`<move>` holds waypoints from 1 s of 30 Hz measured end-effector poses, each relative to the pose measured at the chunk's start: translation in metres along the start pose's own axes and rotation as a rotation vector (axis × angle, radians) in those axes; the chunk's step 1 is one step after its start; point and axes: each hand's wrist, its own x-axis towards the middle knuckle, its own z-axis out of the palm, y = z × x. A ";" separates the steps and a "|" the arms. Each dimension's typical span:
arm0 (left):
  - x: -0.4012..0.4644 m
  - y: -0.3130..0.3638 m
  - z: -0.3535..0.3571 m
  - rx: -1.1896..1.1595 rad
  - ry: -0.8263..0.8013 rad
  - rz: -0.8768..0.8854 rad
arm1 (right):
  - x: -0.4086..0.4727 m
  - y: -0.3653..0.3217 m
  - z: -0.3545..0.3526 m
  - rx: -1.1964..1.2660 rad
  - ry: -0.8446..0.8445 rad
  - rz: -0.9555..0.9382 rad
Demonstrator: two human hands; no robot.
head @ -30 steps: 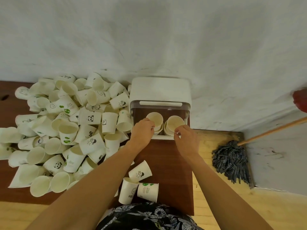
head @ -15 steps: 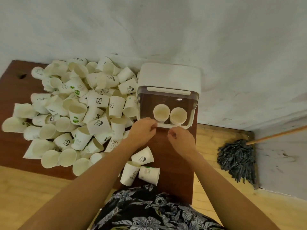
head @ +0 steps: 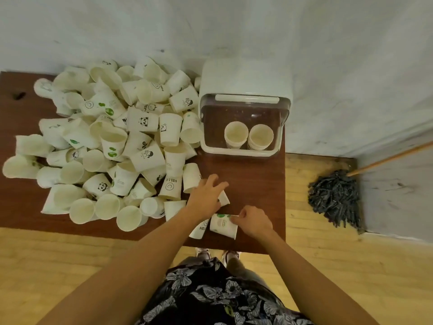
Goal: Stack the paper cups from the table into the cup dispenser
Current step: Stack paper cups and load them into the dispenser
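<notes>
A white cup dispenser (head: 246, 76) with a clear front stands at the table's far right and holds two stacks of paper cups (head: 248, 136). A big heap of white printed paper cups (head: 112, 146) covers the left of the brown table (head: 257, 184). My left hand (head: 206, 195) lies with spread fingers over a small cup (head: 223, 198) lying near the front edge. My right hand (head: 251, 220) pinches the base end of a green-printed cup (head: 221, 225) lying on its side. A "HELLO" cup (head: 199, 229) lies partly under my left wrist.
A dark mop head (head: 335, 198) with a wooden handle (head: 393, 158) rests on the wooden floor to the right of the table, by the wall. The table's right edge runs just past the dispenser.
Both hands have drawn back from the dispenser's front to the loose cups near the table's front edge. The view has tilted so the dispenser looks farther away.
</notes>
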 end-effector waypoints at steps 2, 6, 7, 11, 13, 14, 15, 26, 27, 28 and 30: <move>0.001 -0.002 0.003 0.027 -0.015 0.004 | -0.001 -0.001 0.012 0.049 -0.040 0.062; 0.004 -0.005 0.004 0.045 -0.011 0.011 | 0.003 -0.002 0.030 0.298 -0.008 0.176; 0.006 -0.007 0.004 0.038 -0.005 0.023 | 0.004 -0.002 0.032 0.363 0.018 0.187; 0.011 -0.012 -0.001 0.015 0.057 0.091 | 0.007 -0.004 0.028 0.453 0.135 0.190; 0.012 -0.013 -0.008 0.019 0.072 0.101 | 0.005 -0.009 0.018 0.427 0.173 0.184; 0.012 -0.013 -0.013 0.025 0.069 0.103 | 0.004 -0.012 0.012 0.385 0.192 0.171; 0.012 -0.013 -0.018 0.024 0.064 0.101 | 0.002 -0.015 0.006 0.344 0.218 0.153; 0.008 0.013 -0.089 -0.020 0.483 0.094 | -0.035 -0.044 -0.089 0.195 0.663 -0.200; 0.008 0.018 -0.095 -0.049 0.532 0.107 | -0.038 -0.045 -0.098 0.199 0.702 -0.248; 0.009 0.022 -0.101 -0.078 0.568 0.122 | -0.040 -0.045 -0.106 0.193 0.740 -0.294; 0.012 0.032 -0.111 -0.141 0.622 0.156 | -0.042 -0.044 -0.124 0.166 0.803 -0.371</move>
